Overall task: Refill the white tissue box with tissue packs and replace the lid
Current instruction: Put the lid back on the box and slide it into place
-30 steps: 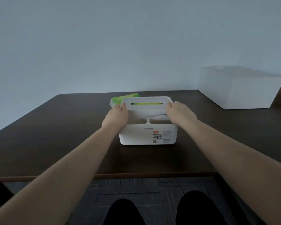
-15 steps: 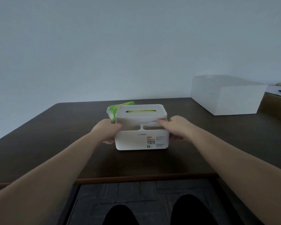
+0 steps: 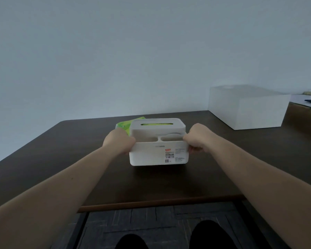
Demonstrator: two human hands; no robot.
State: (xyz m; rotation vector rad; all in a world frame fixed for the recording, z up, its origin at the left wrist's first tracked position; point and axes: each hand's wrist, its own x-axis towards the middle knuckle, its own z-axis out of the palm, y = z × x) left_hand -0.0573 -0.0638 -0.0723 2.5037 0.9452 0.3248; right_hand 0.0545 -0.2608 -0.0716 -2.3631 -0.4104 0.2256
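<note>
Your left hand (image 3: 119,141) and right hand (image 3: 197,139) each grip an end of the white tissue box (image 3: 159,155) at the centre of the frame, on the dark desk (image 3: 61,159). Its lid (image 3: 157,124) is on, green showing through the slot. A green tissue pack (image 3: 125,125) lies just behind, at the box's left corner. A larger white box (image 3: 248,108) sits at the right.

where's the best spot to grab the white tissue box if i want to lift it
Judging by its shape, take the tissue box by its two short ends, one hand from each side, as the left hand and right hand do now. It is wide and upright, the front wall is smooth, and gripping the ends leaves the slotted lid free.
</note>
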